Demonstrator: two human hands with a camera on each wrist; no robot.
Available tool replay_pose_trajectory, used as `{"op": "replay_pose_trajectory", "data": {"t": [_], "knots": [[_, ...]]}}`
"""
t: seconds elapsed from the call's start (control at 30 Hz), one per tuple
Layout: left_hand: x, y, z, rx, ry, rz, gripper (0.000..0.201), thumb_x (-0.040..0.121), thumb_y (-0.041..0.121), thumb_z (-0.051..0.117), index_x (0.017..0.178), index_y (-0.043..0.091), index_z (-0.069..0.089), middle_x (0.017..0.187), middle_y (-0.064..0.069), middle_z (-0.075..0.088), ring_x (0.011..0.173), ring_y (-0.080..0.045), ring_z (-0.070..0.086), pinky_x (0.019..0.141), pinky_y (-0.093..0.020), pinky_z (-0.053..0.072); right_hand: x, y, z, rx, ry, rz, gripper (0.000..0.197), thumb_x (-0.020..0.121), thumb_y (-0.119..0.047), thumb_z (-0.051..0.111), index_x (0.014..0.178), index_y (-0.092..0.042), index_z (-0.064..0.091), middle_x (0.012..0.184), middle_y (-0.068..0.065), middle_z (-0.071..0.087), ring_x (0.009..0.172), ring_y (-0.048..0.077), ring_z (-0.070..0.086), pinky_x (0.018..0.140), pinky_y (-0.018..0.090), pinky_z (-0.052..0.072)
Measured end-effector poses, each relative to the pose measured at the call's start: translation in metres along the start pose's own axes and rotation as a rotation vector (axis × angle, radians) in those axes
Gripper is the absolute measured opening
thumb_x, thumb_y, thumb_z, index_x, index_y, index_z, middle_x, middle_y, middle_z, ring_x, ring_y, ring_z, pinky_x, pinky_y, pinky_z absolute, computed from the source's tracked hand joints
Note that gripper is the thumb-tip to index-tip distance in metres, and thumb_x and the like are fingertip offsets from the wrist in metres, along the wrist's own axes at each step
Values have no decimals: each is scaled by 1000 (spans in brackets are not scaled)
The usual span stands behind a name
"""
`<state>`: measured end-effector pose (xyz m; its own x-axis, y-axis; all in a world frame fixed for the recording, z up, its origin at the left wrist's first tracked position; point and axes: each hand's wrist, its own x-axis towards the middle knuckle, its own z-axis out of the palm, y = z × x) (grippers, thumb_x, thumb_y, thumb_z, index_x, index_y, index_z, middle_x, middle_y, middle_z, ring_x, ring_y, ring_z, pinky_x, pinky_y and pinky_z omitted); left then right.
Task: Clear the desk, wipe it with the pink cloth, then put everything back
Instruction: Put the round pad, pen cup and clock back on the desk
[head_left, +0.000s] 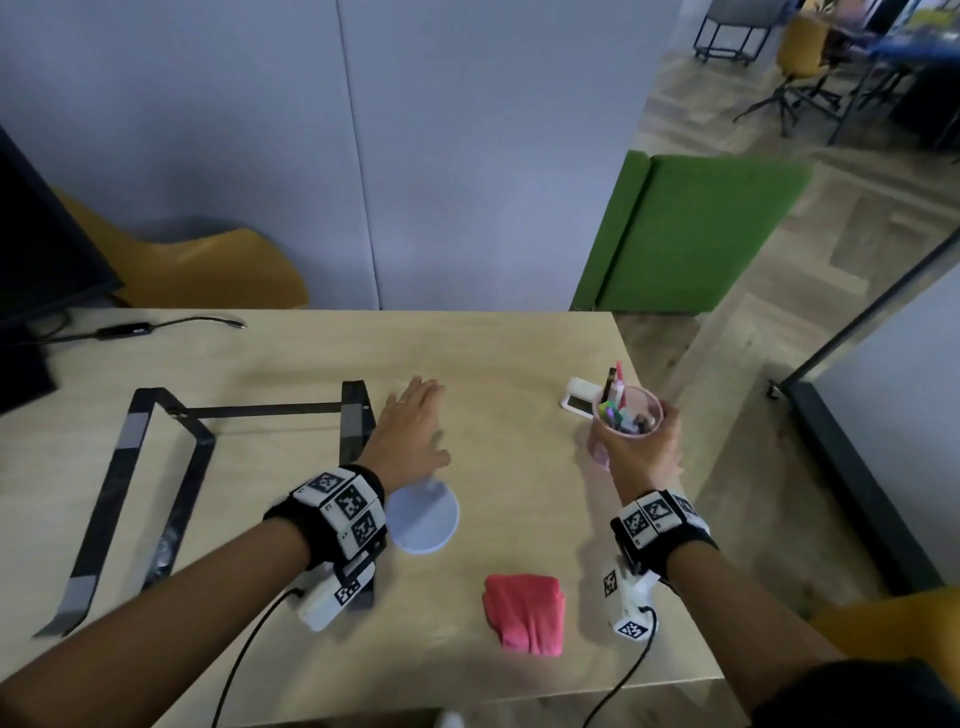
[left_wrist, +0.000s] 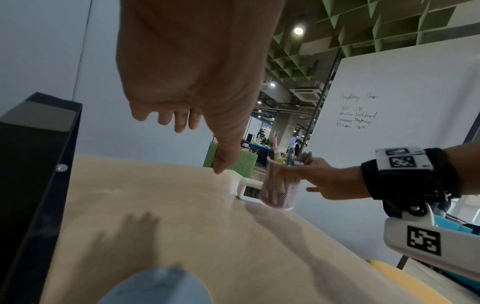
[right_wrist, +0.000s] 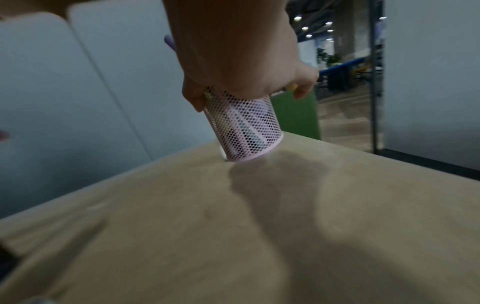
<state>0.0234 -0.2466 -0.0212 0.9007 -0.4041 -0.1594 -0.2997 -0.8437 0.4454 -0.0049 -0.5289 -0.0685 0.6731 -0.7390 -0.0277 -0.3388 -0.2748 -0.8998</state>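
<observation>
My right hand (head_left: 644, 447) grips a pink mesh pen cup (head_left: 626, 415) full of pens near the desk's right edge. In the right wrist view the pen cup (right_wrist: 246, 127) is tilted, its base close to the wooden desk (right_wrist: 233, 236); I cannot tell whether it touches. My left hand (head_left: 413, 426) hovers flat and open over the middle of the desk (head_left: 493, 353), holding nothing. In the left wrist view its fingers (left_wrist: 179, 121) are straight. The folded pink cloth (head_left: 524, 616) lies near the front edge, between my forearms.
A small white clock (head_left: 577, 400) stands just behind the cup. A pale blue round base (head_left: 423, 519) with a stem sits under my left wrist. A black laptop stand (head_left: 156, 467) takes up the left side, with a monitor (head_left: 41, 249) and cable (head_left: 156, 327) at the back left.
</observation>
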Motion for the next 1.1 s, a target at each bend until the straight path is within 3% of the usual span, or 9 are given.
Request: {"op": "replay_pose_trajectory", "data": {"t": [0.13,0.3,0.43,0.57,0.63,0.73,0.87,0.97,1.1], "knots": [[7,3,-10,-229,58,17,87,80,21,70,147,4,17,153,-10,21,141,-22,23,111,-23,20,-26,-60,34,30,-147,-200,85,51,-32,89,125,-22,47,114,-5,62,95,8,59,82,18,47],[18,1,-31,-522,254,70,96,65,25,84,142,8,30,143,-7,41,131,-16,42,108,-29,35,-69,-132,79,135,-313,-366,82,47,-38,89,118,-24,51,107,-9,64,97,9,62,88,36,53],[11,-8,-59,-840,480,79,81,55,4,84,126,8,47,113,3,60,96,9,59,81,-11,46,-106,-172,106,199,-378,-417,78,46,-37,89,114,-26,53,101,-11,66,94,7,64,87,35,54],[8,-36,-74,-900,615,-32,62,59,26,78,116,17,56,110,-1,67,99,-11,66,89,-34,54,-134,-189,131,203,-457,-438,81,48,-37,89,119,-26,51,99,-13,64,96,8,63,90,33,52],[4,-48,-82,-929,653,-52,63,55,33,80,111,15,57,105,-2,68,94,-9,67,85,-28,55,-145,-194,140,218,-512,-453,80,52,-38,88,120,-26,49,101,-13,63,98,8,63,91,35,52],[-1,-69,-95,-993,688,-78,63,53,18,89,107,12,57,99,-1,67,81,1,65,74,-15,51,-153,-198,152,217,-650,-481,82,60,-42,84,128,-24,41,110,-13,61,105,7,59,96,37,49],[-5,-110,-114,-953,768,-151,72,48,27,91,110,13,57,103,-1,69,92,-12,66,84,-28,54,-145,-179,167,148,-696,-512,69,82,-48,59,139,-21,31,134,-7,49,123,13,48,107,45,37],[-3,-150,-132,-895,775,-200,72,49,23,93,111,14,57,104,0,70,94,-15,67,85,-31,55,-131,-143,173,-9,-609,-397,54,96,-36,43,143,-14,27,145,4,40,133,20,39,112,51,27],[5,-190,-139,-888,742,-255,70,47,17,93,107,15,56,104,-1,69,89,-15,66,80,-30,54,-119,-82,173,-357,-623,-200,54,97,-27,41,144,-7,23,150,12,29,136,30,31,109,51,23]]}}
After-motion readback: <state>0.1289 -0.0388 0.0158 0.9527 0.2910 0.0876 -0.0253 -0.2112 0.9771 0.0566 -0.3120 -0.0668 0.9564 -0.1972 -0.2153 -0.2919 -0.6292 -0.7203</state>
